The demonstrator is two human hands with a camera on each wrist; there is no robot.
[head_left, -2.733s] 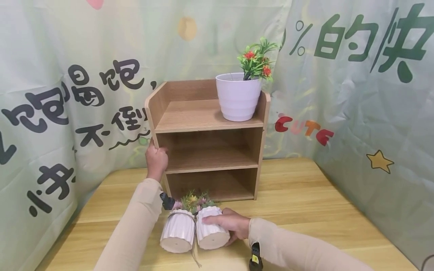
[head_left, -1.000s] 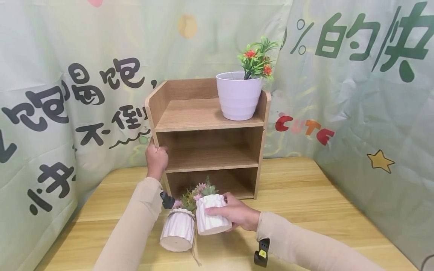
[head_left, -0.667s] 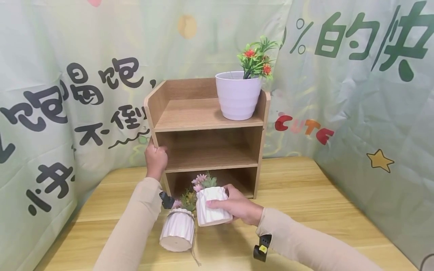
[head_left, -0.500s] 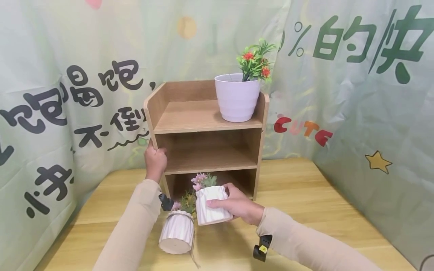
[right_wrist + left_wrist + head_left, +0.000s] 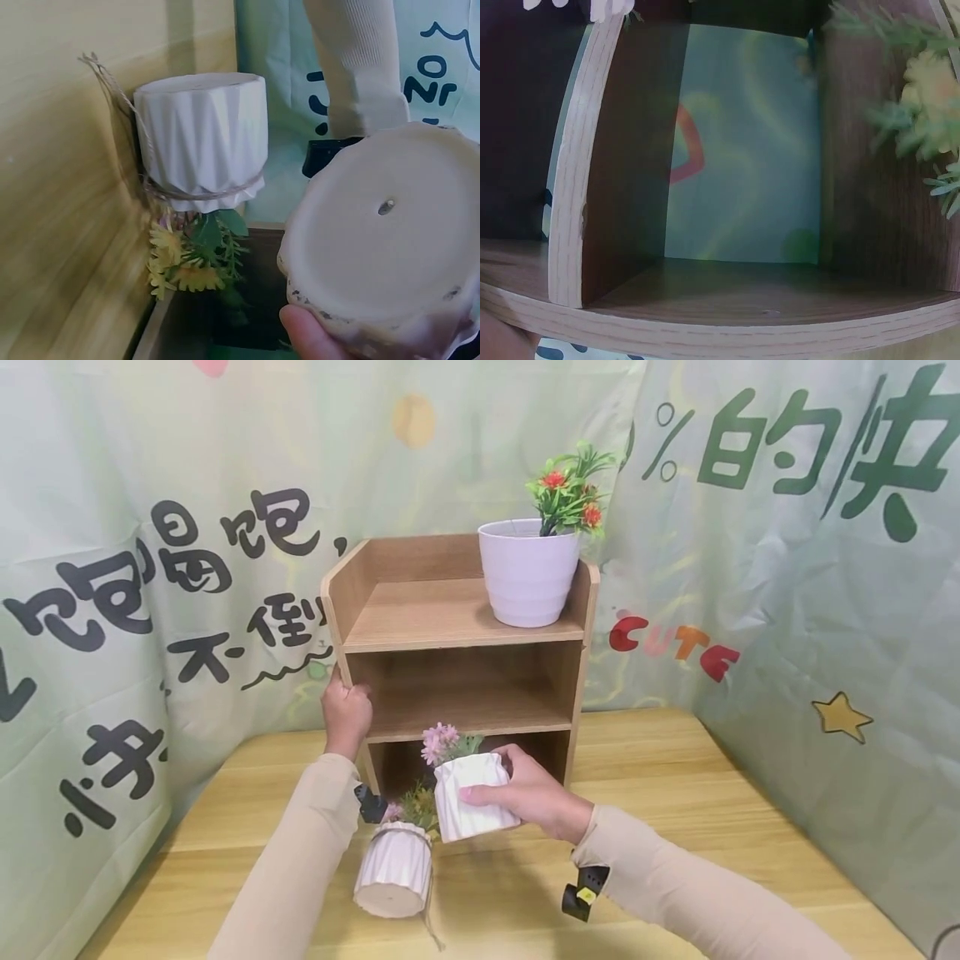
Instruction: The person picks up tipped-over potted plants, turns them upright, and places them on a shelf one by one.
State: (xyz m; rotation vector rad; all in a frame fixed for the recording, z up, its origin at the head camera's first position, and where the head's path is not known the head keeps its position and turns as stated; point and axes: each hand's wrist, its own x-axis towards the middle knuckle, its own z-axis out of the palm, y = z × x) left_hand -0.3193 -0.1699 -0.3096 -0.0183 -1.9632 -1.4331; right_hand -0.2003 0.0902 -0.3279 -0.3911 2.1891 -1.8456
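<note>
Lifting a ribbed white pot (image 5: 472, 796) of pink flowers clear of the worktop (image 5: 675, 827), the right hand (image 5: 536, 800) had its fingers wrapped round it, just before the shelf unit (image 5: 457, 635) at its 6 o'clock; the left hand (image 5: 347, 714) gripped the unit's left edge at 9 o'clock. Judging by that, the next move called for carrying the pot level into a shelf.

This looks like a staged recording corner, not a lived-in room. A crinkled pale green printed backdrop (image 5: 787, 610) wraps round from nine o'clock to three, covered in big cartoon lettering, a yellow star (image 5: 842, 717) and the word "CUTE" (image 5: 672, 647). At twelve o'clock a small wooden shelf unit (image 5: 457, 668) stands on a light wooden surface (image 5: 675, 810), dressed with artificial potted plants (image 5: 536, 560).
</note>
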